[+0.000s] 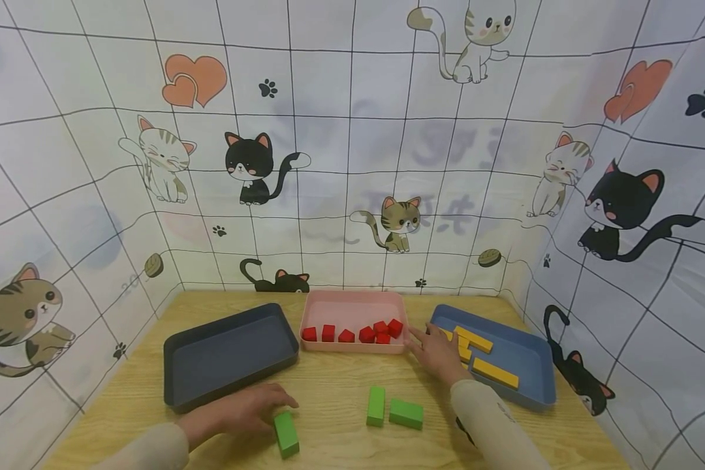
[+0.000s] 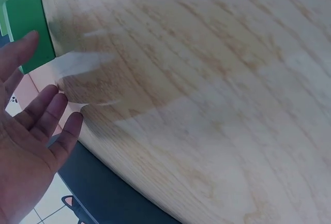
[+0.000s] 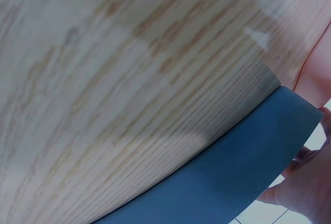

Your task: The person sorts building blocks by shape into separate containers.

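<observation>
My left hand (image 1: 249, 410) hovers by a green block (image 1: 286, 434) at the near left of the table, fingers loosely spread. In the left wrist view its thumb overlaps a green block (image 2: 33, 25), and the fingers stand apart from it. Over the left end of the blue tray (image 1: 529, 359) is my right hand (image 1: 438, 356), its fingers relaxed between that tray and the pink tray (image 1: 352, 307). Several yellow blocks (image 1: 495, 373) lie in the blue tray, partly hidden by this hand. In the right wrist view, the blue tray wall (image 3: 232, 167) hides part of the hand.
Several red blocks (image 1: 367, 335) lie along the near side of the pink tray. A black tray (image 1: 229, 359) stands at the left. Two more green blocks, one upright-pointing (image 1: 376, 406) and one crosswise (image 1: 406, 413), lie mid-table. A cat-print curtain (image 1: 329, 163) surrounds the table.
</observation>
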Demonstrator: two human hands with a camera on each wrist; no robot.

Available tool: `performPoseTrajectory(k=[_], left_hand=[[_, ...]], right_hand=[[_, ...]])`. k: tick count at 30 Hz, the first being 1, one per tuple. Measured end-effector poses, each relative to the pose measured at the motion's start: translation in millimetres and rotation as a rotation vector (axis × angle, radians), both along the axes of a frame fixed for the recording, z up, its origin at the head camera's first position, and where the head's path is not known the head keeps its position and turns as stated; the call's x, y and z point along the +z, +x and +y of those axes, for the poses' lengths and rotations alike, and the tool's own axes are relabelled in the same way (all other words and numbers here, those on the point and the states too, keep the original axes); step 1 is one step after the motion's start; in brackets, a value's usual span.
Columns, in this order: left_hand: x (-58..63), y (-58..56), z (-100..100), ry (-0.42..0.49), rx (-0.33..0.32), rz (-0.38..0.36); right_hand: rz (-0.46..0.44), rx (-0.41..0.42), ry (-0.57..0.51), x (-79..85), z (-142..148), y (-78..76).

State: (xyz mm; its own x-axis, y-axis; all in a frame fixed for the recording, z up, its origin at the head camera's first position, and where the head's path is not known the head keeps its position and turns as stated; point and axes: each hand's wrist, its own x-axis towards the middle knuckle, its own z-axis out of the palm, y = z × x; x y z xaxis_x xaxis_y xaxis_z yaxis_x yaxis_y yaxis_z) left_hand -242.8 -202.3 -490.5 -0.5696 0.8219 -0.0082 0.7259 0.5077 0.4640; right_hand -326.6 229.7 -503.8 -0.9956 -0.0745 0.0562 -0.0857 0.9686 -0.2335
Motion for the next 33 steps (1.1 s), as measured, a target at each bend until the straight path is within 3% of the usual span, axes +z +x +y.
performPoseTrajectory(k=[8,15,23,33], left_hand=[[0.5,-0.2,-2,0.026,-0.045,0.025],[4.7,-1.6,3,0.039,0.010,-0.038],[18.6,-4.1,8,0.068,0.070,-0.014],[41.4,-16.2,3,0.154,0.135,0.103]], right_hand=[[-0.005,0.004,-0.010,-0.9,0,-0.4],[-0.004,0.010,-0.024,-3.1,2,-1.7],[0.003,0.011,-0.022,-4.1,2,-2.7],[0.003,0.008,-0.029,-4.3,3,-2.4]])
